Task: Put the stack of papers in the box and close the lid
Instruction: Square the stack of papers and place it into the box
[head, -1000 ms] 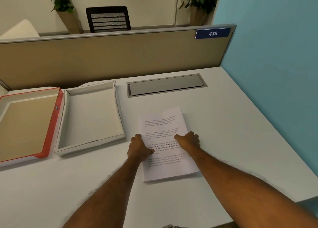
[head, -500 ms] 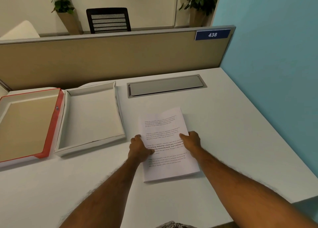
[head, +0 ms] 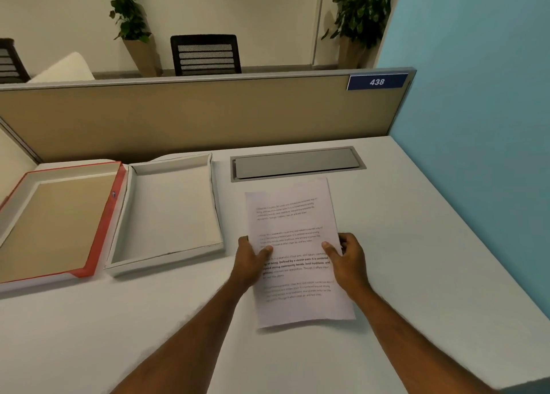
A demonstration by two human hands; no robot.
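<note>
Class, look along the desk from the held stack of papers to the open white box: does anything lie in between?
Nothing visible does. The stack of papers is gripped by left hand and right hand; only bare desk separates it from the white box.

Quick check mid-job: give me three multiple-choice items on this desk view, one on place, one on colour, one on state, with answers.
1. The open white cardboard box lies where, seen from the printed white paper stack?
A to its left
B to its right
C under it

2. What colour is the lid's rim?
A blue
B red
C green

3. The stack is:
A in the box
B held by both hands
C untouched

Answers: 1 A, the box sits between lid and stack. 2 B, a red edge shows. 3 B, left hand and right hand grip its sides.
</note>
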